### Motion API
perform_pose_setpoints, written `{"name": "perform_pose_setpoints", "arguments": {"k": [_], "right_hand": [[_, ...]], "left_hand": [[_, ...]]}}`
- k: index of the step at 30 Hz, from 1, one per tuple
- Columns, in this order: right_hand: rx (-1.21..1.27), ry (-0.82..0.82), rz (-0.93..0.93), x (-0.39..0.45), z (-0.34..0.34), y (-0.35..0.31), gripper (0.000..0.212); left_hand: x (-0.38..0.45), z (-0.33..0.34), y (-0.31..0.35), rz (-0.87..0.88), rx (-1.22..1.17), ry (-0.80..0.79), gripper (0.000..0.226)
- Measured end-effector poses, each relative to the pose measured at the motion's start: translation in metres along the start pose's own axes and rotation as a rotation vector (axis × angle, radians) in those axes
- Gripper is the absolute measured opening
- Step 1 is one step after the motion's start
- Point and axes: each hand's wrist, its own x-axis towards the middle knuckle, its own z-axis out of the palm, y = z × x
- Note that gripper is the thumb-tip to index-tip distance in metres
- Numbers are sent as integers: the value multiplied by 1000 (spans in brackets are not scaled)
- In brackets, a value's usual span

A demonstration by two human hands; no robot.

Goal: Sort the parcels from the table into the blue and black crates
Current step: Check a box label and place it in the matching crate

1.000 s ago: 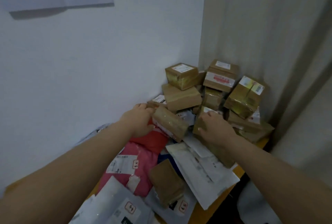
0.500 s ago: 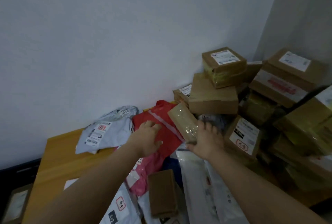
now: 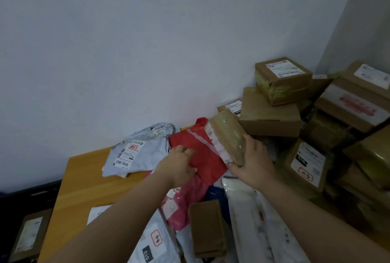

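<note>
On the cluttered desk (image 3: 84,178), your right hand (image 3: 253,163) grips a taped brown parcel (image 3: 228,136) while your left hand (image 3: 179,165) pinches the red mailer (image 3: 202,157); next, probably lift both toward the crates, out of frame.

Wooden table (image 3: 84,180), far-left corner bare. Grey mailer bag (image 3: 137,151) lies near far edge. Red bag (image 3: 202,157) and white mailers (image 3: 263,220) mid-table. Cardboard boxes (image 3: 270,115) stacked at far-right corner.
</note>
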Motion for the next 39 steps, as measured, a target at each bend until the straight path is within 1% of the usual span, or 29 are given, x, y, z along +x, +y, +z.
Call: {"name": "perform_pose_setpoints", "arguments": {"k": [2,4,5,8,9,10,12,16,19,20,21,24,26,27,29,30,31,35,37,39], "right_hand": [[367,-25,69,0,-10,-8,89],[768,-57,127,-5,-17,-26,70],[888,-56,143,-8,-20,-35,61],[1066,-36,154,-18,-24,-63,45],[1115,-36,156,-22,-24,-73,41],[1149,-35,153,-26,-24,-83,38],[1170,-24,141,-35,-22,-102,38],[1198,-11,105,-49,-15,-137,37],[1205,-45,82,-56,-9,-161,44],[1217,-65,67,-57,-7,-167,45],[1227,-89,53,-58,-5,-172,45],[1244,-153,55,-60,1,-179,41],[1227,-147,88,-61,1,-179,30],[1198,-127,106,-61,0,-178,30],[1097,-83,151,-61,-2,-171,41],[1052,-69,176,-61,-1,-166,42],[1021,-70,195,-62,1,-160,39],[952,-139,215,-66,16,-144,32],[958,-177,187,-68,28,-145,32],[965,-223,157,-70,41,-151,33]], "left_hand": [[-4,-3,-7,-19,-78,15,61],[-14,-10,-17,-34,-167,69,59],[-19,-14,-22,-33,-227,107,57],[-34,-30,-34,5,-474,261,42],[-39,-35,-38,13,-541,296,40],[-44,-40,-42,5,-589,307,42],[-53,-46,-49,-27,-671,297,50],[-73,-54,-58,-12,-878,290,57],[-88,-57,-60,2,-1076,226,74],[-92,-57,-61,13,-1156,198,75],[-95,-57,-62,32,-1231,183,71],[-97,-55,-64,57,-1374,199,46],[-97,-52,-66,43,-1390,205,43],[-97,-50,-68,34,-1383,204,44],[-97,-44,-73,7,-1370,208,47],[-97,-40,-75,-16,-1366,211,51],[-98,-36,-77,-45,-1362,213,56],[-104,-12,-82,-157,-1365,205,70],[-110,2,-80,-205,-1418,198,69],[-117,13,-77,-261,-1459,231,64]]}}
